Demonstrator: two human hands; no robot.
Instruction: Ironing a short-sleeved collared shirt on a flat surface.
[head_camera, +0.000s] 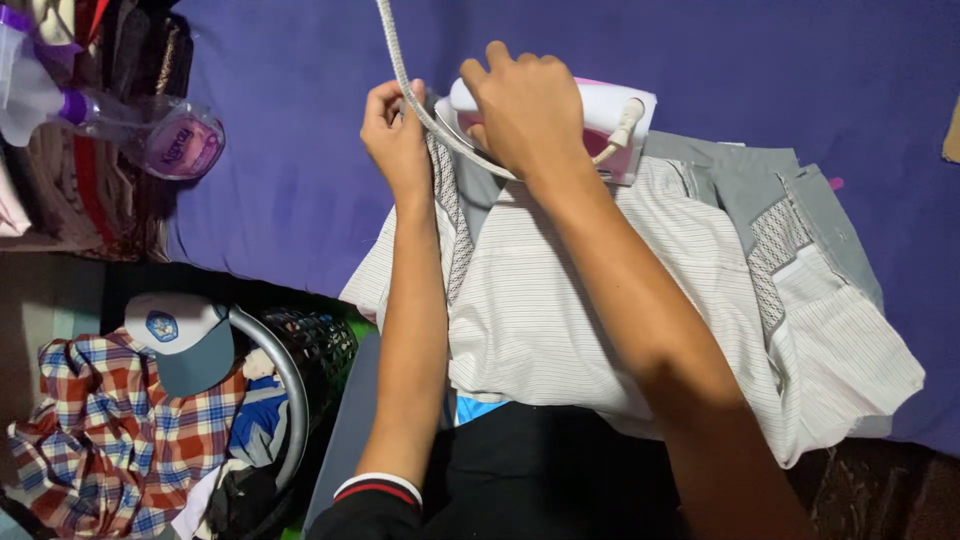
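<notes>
Head view of a person ironing a shirt. The right hand (528, 105) is closed over the handle of a white and pink iron (600, 115), which stands on the pale striped shirt (560, 300) at the garment's far end, so the grip both steers and presses it. The left hand (393, 130) lies just beside the iron, fingers pinched on the fabric at the shirt's patterned grey trim (452, 220), apparently to hold the cloth taut ahead of the soleplate. The braided cord (400, 70) rises from the iron past the left hand and leaves at the top of the frame, kept off the cloth. The shirt is spread flat on a blue-purple covered surface (300, 150); its grey-panelled part (790, 240) is laid out toward the right edge, near side hanging toward the person. At the left edge of the surface a clear spray bottle (165, 135) lies on its side, within reach, against stacked folded clothes (100, 120). Below, off the surface, a dark mesh laundry basket (300, 370) stands near a plaid shirt (95, 430) topped by a white and grey cap (185, 340).
</notes>
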